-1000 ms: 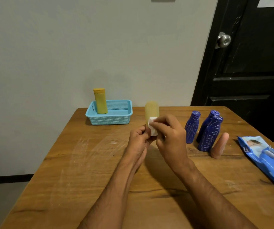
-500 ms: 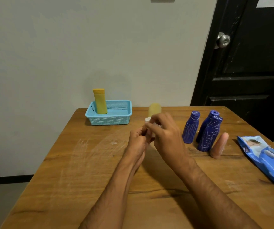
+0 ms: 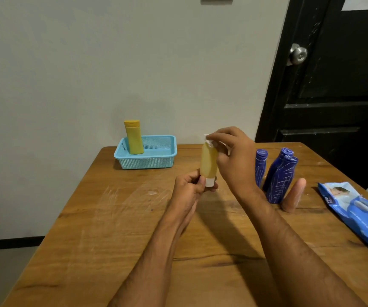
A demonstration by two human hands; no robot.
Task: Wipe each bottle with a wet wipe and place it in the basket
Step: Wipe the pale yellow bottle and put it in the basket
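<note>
A plain home room: wooden table (image 3: 112,229) against a bare wall (image 3: 90,63), beside a black panelled door (image 3: 338,85).

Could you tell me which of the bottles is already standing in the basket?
The opaque yellow bottle, upright in the blue basket's left end. The translucent yellow one is held in both hands; the blue bottles stand on the table.

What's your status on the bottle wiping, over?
Left hand grips amber bottle by its cap. Right hand pinches wipe at its top. One yellow bottle in basket. Way to basket looks clear.
</note>
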